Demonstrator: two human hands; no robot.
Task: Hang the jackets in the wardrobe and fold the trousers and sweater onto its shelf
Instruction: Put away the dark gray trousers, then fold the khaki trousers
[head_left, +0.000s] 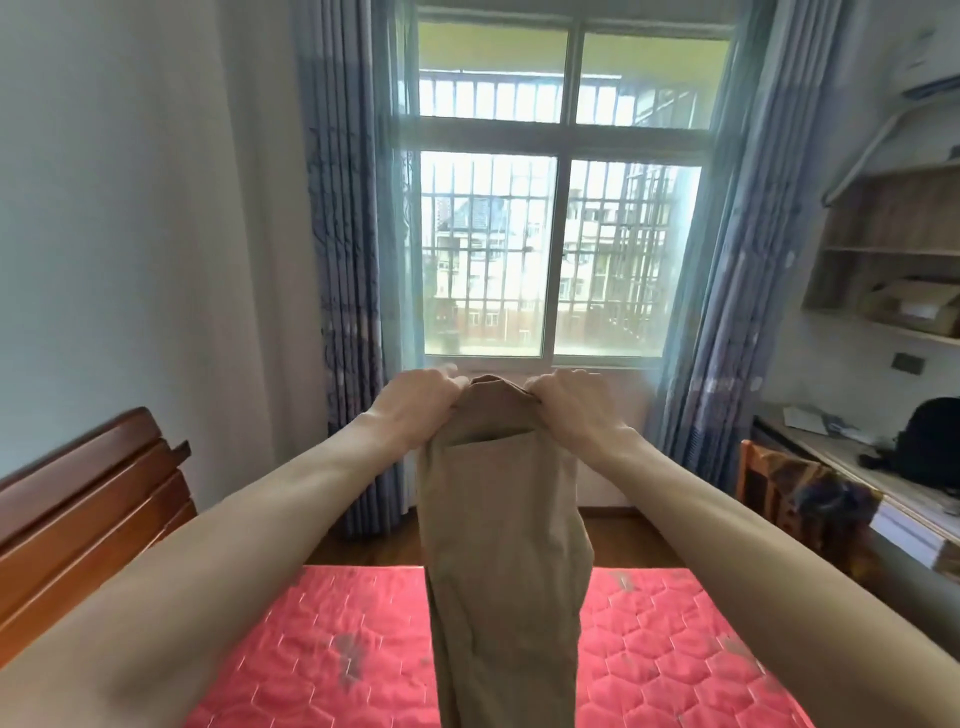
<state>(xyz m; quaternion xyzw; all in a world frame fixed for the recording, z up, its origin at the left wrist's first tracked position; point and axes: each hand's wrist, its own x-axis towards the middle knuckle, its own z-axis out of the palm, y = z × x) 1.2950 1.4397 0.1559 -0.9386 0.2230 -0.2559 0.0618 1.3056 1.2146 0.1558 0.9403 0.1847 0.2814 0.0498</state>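
The left hand (415, 400) and the right hand (571, 405) each grip the top edge of the tan trousers (501, 545), which hang straight down between them. Below the hands lies a bed (675, 649) with a pink quilted cover. Past the hands is a barred window (556, 249) with blue curtains (345, 260), and right of the right hand stands a desk (852, 467).

One pair of trousers (501, 519), held above the mattress (675, 649); two hands gripping it; two curtains beyond the mattress; one chair (769, 483) right of it.
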